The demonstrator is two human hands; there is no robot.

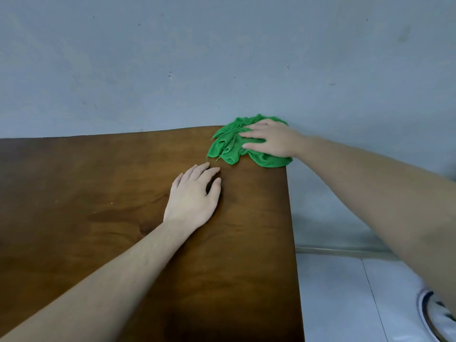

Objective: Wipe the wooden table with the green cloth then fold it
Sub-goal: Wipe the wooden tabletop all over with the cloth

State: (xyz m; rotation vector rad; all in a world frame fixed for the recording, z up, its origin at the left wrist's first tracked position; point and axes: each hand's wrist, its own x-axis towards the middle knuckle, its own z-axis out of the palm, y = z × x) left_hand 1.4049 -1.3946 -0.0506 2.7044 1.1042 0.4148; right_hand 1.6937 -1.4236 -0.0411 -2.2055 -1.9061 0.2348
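Observation:
The green cloth (229, 146) lies crumpled at the far right corner of the brown wooden table (98, 206), partly hanging over the right edge. My right hand (270, 140) presses flat on top of the cloth, fingers spread and pointing left. My left hand (195, 196) rests palm down on the bare wood just in front of the cloth, with its fingertips a little short of the cloth's near edge and nothing in it.
A grey-blue wall (222, 58) stands directly behind the table's far edge. The table's right edge (292, 230) drops to a pale tiled floor (345, 292). A white round object (434, 317) sits on the floor at the lower right.

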